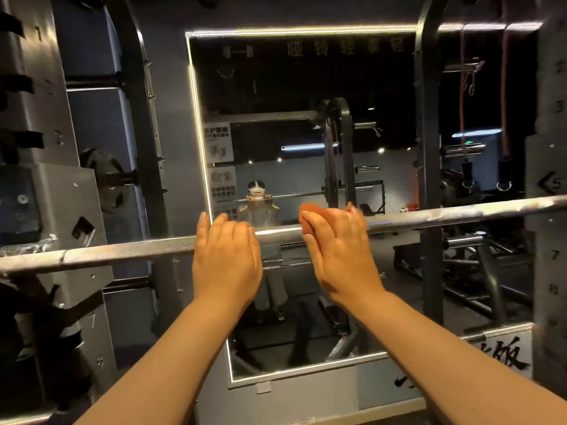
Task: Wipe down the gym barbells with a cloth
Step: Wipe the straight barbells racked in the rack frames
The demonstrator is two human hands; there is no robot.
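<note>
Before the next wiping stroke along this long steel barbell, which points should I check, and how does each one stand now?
1. Orange-red cloth lies between the right hand and the knurled steel barbell: ok.
2. Left hand rests on the bar: ok.
3. Bar lies across the grey rack upright on the left: ok.
4. Bar seated on the right side: cannot tell.
5. Bar right of the cloth is free: ok.
</note>
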